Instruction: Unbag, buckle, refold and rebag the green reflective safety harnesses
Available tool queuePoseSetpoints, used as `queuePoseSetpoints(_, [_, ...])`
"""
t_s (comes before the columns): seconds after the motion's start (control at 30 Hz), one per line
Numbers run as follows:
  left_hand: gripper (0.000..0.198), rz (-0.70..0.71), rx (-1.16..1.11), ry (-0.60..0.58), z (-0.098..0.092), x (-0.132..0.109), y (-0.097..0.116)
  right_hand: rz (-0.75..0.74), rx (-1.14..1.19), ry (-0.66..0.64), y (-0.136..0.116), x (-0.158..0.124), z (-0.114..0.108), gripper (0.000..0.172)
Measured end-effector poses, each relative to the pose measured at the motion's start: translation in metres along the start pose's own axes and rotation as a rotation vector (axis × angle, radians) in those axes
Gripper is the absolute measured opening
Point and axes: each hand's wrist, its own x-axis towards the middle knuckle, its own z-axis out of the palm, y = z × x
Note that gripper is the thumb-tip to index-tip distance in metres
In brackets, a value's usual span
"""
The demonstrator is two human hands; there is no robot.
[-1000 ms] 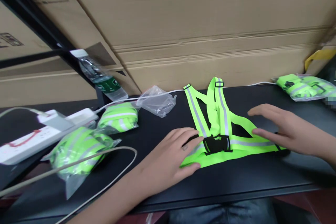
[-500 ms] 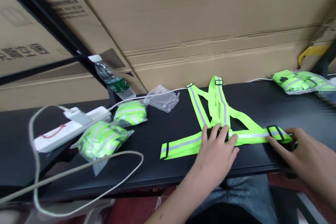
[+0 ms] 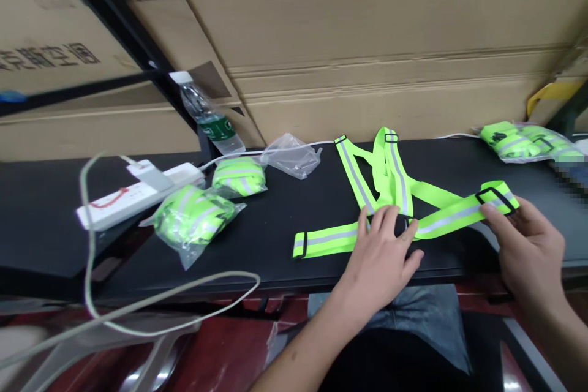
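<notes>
A neon-green reflective vest (image 3: 399, 174) made of straps with silver stripes lies spread on the black table. My left hand (image 3: 379, 251) rests on its middle with the fingers spread, over a black buckle that is partly hidden. My right hand (image 3: 528, 245) pinches the right end of the waist strap (image 3: 452, 217) by a black slider (image 3: 497, 199), holding that end up off the table. The left strap end (image 3: 301, 245), with its own black slider, lies flat.
Bagged green vests (image 3: 190, 217) lie at the left beside a white power strip (image 3: 142, 193). A plastic bottle (image 3: 209, 116) leans by the frame, near an empty clear bag (image 3: 294, 156). More bagged vests (image 3: 528, 141) lie at the right. A white cable (image 3: 169, 288) loops across the front left.
My right hand has lifted the right strap end, which lay lower before and now tilts upward. My left hand stays on the vest's middle. The camera view has shifted slightly.
</notes>
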Motion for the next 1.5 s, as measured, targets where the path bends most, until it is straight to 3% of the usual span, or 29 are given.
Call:
queuePoseSetpoints(0.13, [0.044, 0.003, -0.045, -0.036, -0.006, -0.002, -0.001, -0.374, -0.186, 0.057, -0.011, -0.018, 0.018, 0.040])
queuePoseSetpoints(0.2, [0.045, 0.041, -0.131, -0.051, -0.010, -0.005, -0.003, -0.613, -0.301, 0.022, -0.014, -0.023, 0.026, 0.037])
queuePoseSetpoints(0.3, [0.041, 0.064, -0.201, -0.029, -0.016, -0.014, -0.009, -0.968, -0.294, -0.241, -0.011, -0.025, 0.037, 0.046])
queuePoseSetpoints(0.37, [0.035, 0.057, -0.172, -0.005, -0.019, -0.021, -0.014, -1.065, -0.247, -0.416, -0.007, -0.025, 0.042, 0.051])
queuePoseSetpoints(0.53, [0.026, -0.032, -0.192, 0.063, -0.018, -0.036, -0.026, -1.001, -0.295, -0.572, -0.003, -0.030, 0.049, 0.032])
queuePoseSetpoints(0.73, [0.065, 0.037, -0.106, 0.060, -0.014, -0.036, -0.026, -1.066, -0.354, -0.680, -0.012, -0.018, 0.048, 0.026])
queuePoseSetpoints(0.9, [0.049, 0.035, -0.047, 0.144, -0.007, -0.035, -0.027, -1.054, -0.304, -0.877, 0.000, -0.005, 0.036, 0.033])
queuePoseSetpoints(0.97, [0.043, 0.037, -0.050, 0.170, -0.006, -0.037, -0.028, -1.025, -0.289, -0.896, 0.006, -0.002, 0.032, 0.033])
queuePoseSetpoints(1.17, [0.050, 0.051, -0.027, 0.071, -0.009, -0.035, -0.027, -0.986, -0.291, -0.837, 0.012, 0.004, 0.025, 0.032])
queuePoseSetpoints(1.5, [0.043, 0.155, 0.079, -0.004, -0.014, -0.037, -0.031, -0.875, -0.094, -0.978, 0.013, 0.030, 0.018, 0.026])
